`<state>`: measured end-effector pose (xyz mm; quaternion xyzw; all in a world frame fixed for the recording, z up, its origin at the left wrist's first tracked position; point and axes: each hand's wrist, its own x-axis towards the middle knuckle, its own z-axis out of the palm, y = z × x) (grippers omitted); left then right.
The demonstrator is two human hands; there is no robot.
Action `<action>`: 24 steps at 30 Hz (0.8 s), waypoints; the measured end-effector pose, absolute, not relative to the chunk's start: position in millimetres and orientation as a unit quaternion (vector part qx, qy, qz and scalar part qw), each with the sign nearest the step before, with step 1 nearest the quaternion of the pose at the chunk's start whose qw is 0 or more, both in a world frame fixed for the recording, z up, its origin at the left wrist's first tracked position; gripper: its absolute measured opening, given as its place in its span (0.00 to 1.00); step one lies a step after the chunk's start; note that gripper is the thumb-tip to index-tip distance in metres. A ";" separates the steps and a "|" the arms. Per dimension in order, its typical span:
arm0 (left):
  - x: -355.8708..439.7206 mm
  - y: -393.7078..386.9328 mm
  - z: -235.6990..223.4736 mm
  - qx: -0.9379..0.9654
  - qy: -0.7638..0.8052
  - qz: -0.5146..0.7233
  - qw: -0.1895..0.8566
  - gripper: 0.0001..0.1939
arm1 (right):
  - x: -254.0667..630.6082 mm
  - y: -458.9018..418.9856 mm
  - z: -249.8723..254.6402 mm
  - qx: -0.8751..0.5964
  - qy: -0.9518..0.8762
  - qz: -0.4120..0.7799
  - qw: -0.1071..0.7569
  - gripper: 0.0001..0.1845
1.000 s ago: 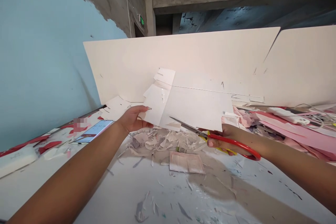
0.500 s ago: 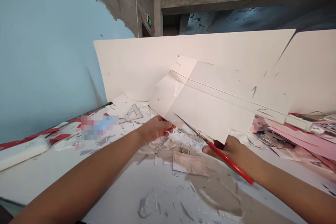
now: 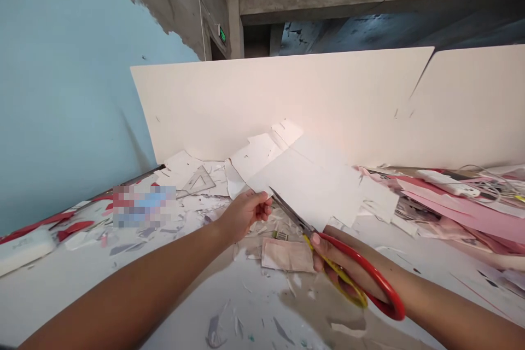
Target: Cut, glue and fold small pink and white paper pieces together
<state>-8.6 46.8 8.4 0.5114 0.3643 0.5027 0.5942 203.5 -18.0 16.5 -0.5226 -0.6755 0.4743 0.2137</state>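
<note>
My left hand point(image 3: 248, 213) pinches the near left corner of a large white sheet of card point(image 3: 311, 180) with flaps and fold lines. The sheet slopes away from me toward the white panel. In my right hand point(image 3: 334, 262) is a pair of scissors point(image 3: 297, 220) with one red and one yellow handle. The blades point up and left along the sheet's near edge, their tips close to my left fingertips. Whether the blades are cutting into the card I cannot tell.
A white panel point(image 3: 262, 98) stands behind the table point(image 3: 184, 290). Paper scraps and a clear set square point(image 3: 200, 181) lie at left. A pale pink piece point(image 3: 287, 255) lies below the scissors. Pink sheets point(image 3: 459, 205) and a white power strip point(image 3: 449, 183) are at right.
The card has come down and tilted flatter. A clear ruler-like strip across it is no longer seen there. My right hand has turned, so both scissor handles show.
</note>
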 end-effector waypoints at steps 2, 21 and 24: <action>-7.7 47.2 6.5 0.512 0.375 0.503 0.587 0.10 | 207.4 -20.4 8.4 -0.507 -0.665 0.504 0.215 0.30; -4.7 35.4 8.5 0.526 0.425 0.487 0.552 0.13 | 188.6 -41.6 44.5 -0.579 -0.654 0.461 0.158 0.32; -4.9 34.5 8.1 0.546 0.435 0.478 0.534 0.14 | 184.6 -43.8 45.6 -0.589 -0.672 0.428 0.138 0.32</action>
